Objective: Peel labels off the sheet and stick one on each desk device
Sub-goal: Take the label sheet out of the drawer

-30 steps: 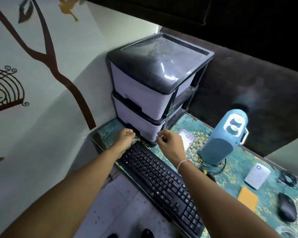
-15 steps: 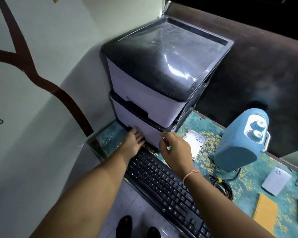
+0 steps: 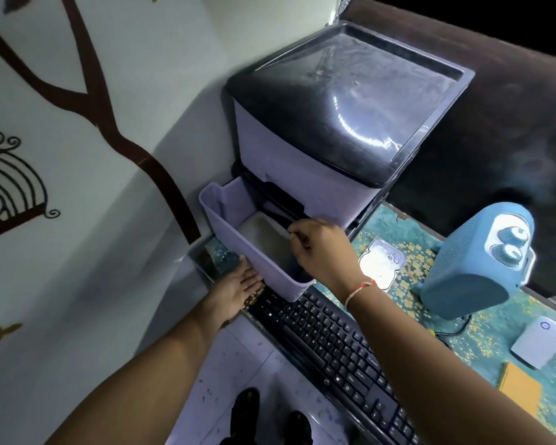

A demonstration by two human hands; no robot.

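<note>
The lower drawer [image 3: 254,255] of a lilac drawer unit [image 3: 302,168] stands pulled out over the desk's left end. A pale sheet [image 3: 257,231] lies inside it. My right hand [image 3: 318,248] reaches into the drawer, its fingertips pinched at the sheet's near edge. My left hand [image 3: 235,287] sits below the drawer's front, fingers tucked under its bottom edge. The desk devices are a black keyboard [image 3: 334,348], a bare hard drive [image 3: 381,261], a blue speaker [image 3: 469,268] and a small white box [image 3: 541,340].
An orange pad [image 3: 517,390] lies at the right near the desk's front edge. The wall with a tree decal [image 3: 116,133] closes in on the left. My shoes [image 3: 244,409] stand on the floor tiles in front of the desk.
The lower drawer was shut and is now pulled far out. My right hand has moved from the drawer's front into the drawer. My left hand stays under the drawer's front.
</note>
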